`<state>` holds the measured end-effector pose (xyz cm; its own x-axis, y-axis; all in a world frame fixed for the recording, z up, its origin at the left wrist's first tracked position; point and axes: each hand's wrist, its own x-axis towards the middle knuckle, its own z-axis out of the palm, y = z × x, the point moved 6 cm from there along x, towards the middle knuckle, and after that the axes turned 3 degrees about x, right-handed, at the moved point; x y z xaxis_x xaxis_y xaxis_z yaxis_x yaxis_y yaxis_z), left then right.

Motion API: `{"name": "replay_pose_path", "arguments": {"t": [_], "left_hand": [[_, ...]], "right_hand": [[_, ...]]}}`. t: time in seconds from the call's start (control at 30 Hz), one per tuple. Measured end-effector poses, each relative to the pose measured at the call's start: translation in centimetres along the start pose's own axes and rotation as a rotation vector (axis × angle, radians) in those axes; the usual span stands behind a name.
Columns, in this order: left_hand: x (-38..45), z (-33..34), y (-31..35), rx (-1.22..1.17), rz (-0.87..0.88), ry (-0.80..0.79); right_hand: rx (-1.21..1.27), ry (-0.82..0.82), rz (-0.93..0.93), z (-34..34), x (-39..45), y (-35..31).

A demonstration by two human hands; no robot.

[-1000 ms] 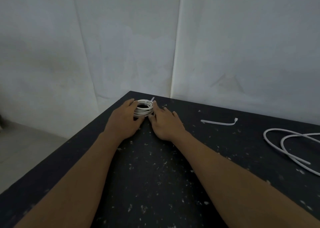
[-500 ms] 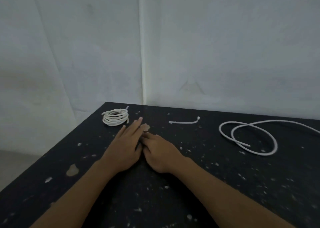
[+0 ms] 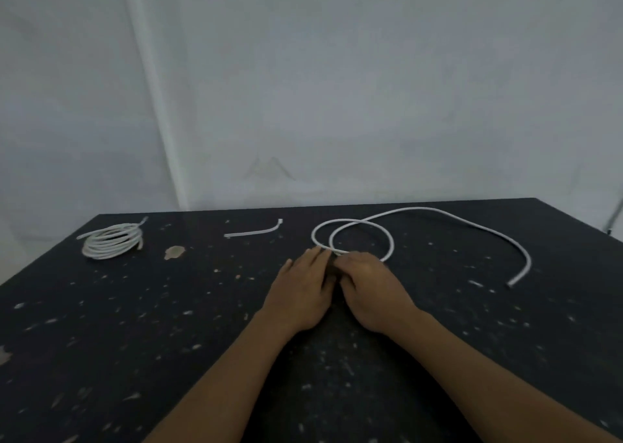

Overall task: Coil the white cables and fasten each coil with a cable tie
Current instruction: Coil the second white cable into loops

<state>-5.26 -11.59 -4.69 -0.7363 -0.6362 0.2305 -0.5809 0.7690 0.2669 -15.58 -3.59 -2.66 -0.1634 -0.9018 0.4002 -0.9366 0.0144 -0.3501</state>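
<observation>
A finished coil of white cable [image 3: 111, 242] lies at the table's far left, a cable tie's tail sticking up from it. A loose white cable tie [image 3: 253, 232] lies in the far middle. The loose white cable [image 3: 438, 210] makes two overlapping loops and trails off to the right. My left hand [image 3: 301, 291] lies flat, its straight fingertips touching the near side of the loops. My right hand [image 3: 372, 291] is beside it, and its curled fingers close over the cable where the loops cross; the pinch itself is hidden.
The black table [image 3: 168, 341] is speckled with pale flecks and has a chipped patch [image 3: 174, 252] near the coil. White walls stand close behind its far edge. The table's left edge drops off beside the coil.
Both hands have left the finished coil and moved right across the table to the loose cable. The view has swung right with them.
</observation>
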Motion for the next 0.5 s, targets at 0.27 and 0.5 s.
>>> {"name": "replay_pose_path", "arguments": {"t": [0.27,0.5], "left_hand": [[4.6,-0.4,-1.5,0.077,-0.49,0.115],[4.8,-1.1,-2.2,-0.19,-0.577,0.172]], "right_hand": [[0.115,0.152,0.675,-4.1,-1.0,8.2],[-0.102,0.016,0.688,-2.5,-0.4,8.3]]}}
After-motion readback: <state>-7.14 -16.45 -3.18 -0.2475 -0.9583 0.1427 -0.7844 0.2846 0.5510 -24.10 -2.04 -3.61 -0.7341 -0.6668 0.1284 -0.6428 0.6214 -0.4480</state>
